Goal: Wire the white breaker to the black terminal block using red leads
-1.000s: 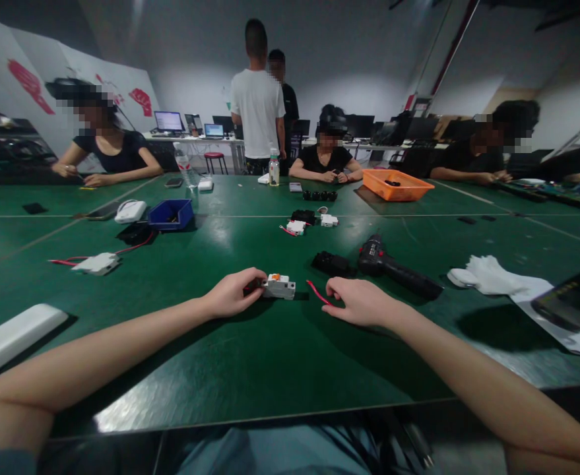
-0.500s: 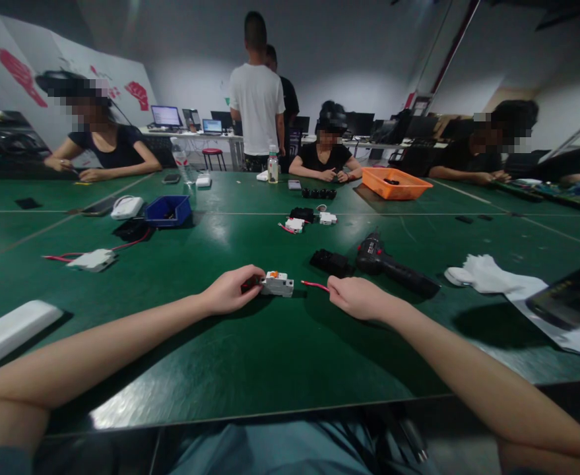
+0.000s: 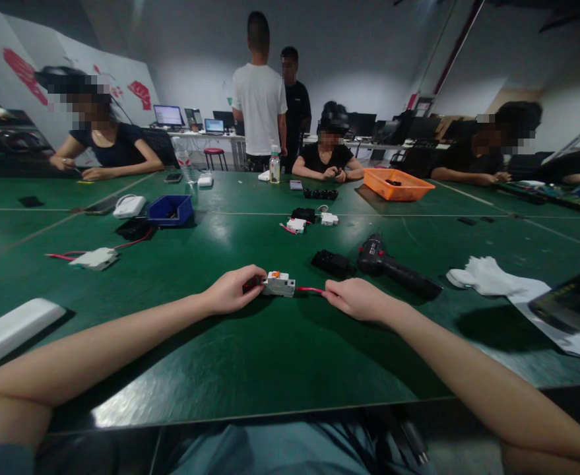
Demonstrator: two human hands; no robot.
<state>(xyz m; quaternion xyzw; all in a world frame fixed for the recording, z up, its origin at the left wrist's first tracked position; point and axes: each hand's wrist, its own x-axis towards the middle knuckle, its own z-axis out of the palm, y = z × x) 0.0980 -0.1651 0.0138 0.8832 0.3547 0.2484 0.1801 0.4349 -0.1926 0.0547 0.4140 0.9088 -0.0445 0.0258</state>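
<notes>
A small white circuit breaker [image 3: 279, 284] with an orange tab lies on the green table [image 3: 250, 356] in front of me. My left hand [image 3: 233, 291] is closed on its left end, fingers pinching it. My right hand [image 3: 356, 299] pinches a short red wire [image 3: 309, 289] whose free end reaches the breaker's right side. Both forearms rest low over the table.
A black power screwdriver [image 3: 393, 266] and a black part [image 3: 332, 263] lie just beyond my right hand. White gloves [image 3: 487, 275] sit at the right, a white bar [image 3: 12, 330] at the left. Further off are a blue bin [image 3: 171, 210], an orange tray [image 3: 397, 184] and other wired breakers [image 3: 94, 258]. Several people sit or stand around the table.
My right hand has carried the red wire leftwards until its end meets the breaker's right side. My left hand has kept its hold on the breaker.
</notes>
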